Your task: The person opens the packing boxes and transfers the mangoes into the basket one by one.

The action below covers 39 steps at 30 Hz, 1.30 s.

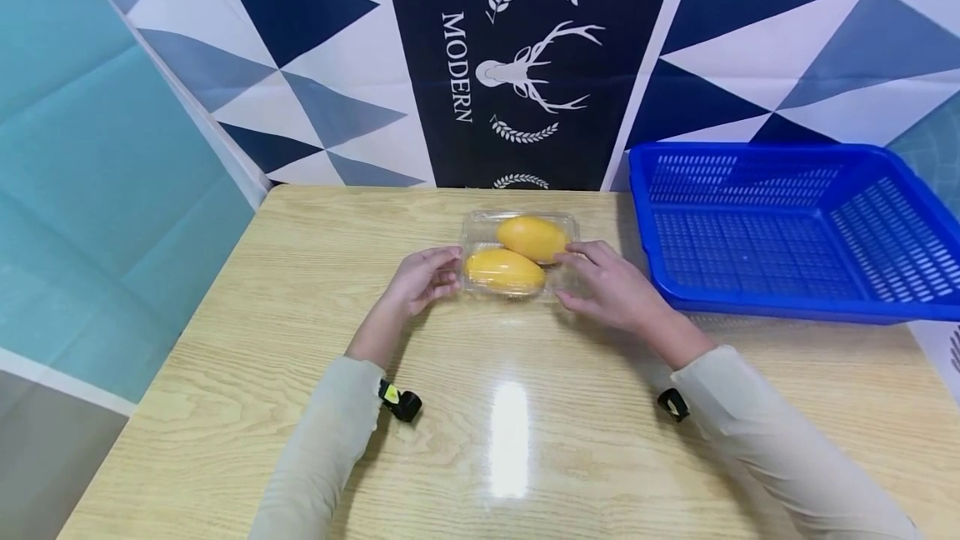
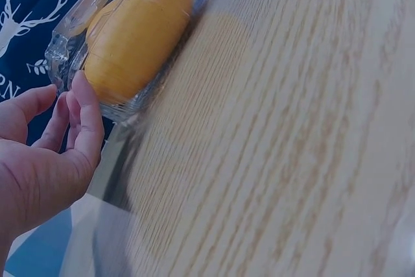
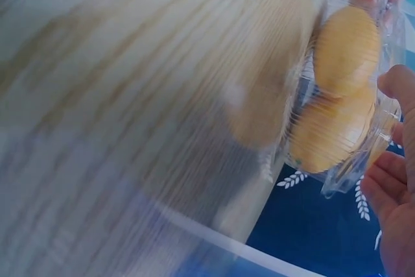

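Table: pale wood grain, glossy; bright glare strip, lower centre of head view. On it, upper centre near far edge: clear plastic box, flat. Upper right: blue basket, upright, apart from box, right end past table edge.

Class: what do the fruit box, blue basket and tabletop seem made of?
Fruit box: likely thin, glossy clear plastic; the yellow fruits show through. Blue basket: probably smooth moulded plastic; slotted, one-colour walls. Tabletop: glossy wood or wood-look laminate; grain lines, bright glare.
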Available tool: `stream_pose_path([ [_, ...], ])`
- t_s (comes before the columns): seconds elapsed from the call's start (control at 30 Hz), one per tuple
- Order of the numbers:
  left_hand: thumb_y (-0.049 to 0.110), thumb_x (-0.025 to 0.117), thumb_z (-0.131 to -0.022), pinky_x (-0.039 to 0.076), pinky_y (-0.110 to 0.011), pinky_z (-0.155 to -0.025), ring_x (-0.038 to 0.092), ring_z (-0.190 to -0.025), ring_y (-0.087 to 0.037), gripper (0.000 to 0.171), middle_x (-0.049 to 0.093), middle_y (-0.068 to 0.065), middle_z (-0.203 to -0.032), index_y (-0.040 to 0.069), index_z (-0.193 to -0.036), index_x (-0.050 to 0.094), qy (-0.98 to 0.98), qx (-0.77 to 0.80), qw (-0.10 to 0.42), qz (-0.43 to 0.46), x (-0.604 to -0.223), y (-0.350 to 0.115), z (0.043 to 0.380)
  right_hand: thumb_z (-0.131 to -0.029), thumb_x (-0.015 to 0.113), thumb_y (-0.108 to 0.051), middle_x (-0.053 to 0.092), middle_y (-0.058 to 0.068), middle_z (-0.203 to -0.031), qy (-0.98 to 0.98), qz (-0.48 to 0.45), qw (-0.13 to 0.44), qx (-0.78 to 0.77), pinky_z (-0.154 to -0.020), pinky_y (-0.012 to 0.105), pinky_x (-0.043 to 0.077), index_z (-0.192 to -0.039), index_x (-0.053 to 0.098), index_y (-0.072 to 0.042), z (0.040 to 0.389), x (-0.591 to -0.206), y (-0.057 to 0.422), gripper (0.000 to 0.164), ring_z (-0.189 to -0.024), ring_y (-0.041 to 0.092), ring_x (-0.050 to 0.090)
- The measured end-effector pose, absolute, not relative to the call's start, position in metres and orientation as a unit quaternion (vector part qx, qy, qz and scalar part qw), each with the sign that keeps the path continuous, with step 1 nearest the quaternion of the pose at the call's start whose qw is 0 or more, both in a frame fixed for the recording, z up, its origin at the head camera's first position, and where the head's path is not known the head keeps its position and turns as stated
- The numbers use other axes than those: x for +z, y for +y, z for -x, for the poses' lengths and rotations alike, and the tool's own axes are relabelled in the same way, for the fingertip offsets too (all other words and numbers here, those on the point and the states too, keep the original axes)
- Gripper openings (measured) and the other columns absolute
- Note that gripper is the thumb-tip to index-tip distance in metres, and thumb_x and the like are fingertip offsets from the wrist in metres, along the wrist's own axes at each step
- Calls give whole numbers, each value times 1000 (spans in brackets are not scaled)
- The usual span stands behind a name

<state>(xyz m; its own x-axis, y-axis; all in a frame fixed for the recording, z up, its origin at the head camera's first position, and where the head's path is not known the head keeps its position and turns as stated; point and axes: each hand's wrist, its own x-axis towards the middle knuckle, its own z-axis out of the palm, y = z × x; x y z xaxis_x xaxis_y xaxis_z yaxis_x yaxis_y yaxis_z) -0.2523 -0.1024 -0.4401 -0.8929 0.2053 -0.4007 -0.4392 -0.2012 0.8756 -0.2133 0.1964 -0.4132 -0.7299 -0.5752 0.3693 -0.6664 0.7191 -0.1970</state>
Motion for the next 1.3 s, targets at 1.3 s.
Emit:
stream_pose_path([
  [1.3, 15, 51, -96, 54, -18, -61, 55, -62, -5, 38, 61, 3, -86, -2, -130, 49, 606, 761, 215, 92, -436, -102, 252, -70, 72, -28, 70, 20, -96, -856, -414, 305, 53, -73, 40, 56, -97, 70, 5, 221, -415, 190, 43, -88, 32, 66],
])
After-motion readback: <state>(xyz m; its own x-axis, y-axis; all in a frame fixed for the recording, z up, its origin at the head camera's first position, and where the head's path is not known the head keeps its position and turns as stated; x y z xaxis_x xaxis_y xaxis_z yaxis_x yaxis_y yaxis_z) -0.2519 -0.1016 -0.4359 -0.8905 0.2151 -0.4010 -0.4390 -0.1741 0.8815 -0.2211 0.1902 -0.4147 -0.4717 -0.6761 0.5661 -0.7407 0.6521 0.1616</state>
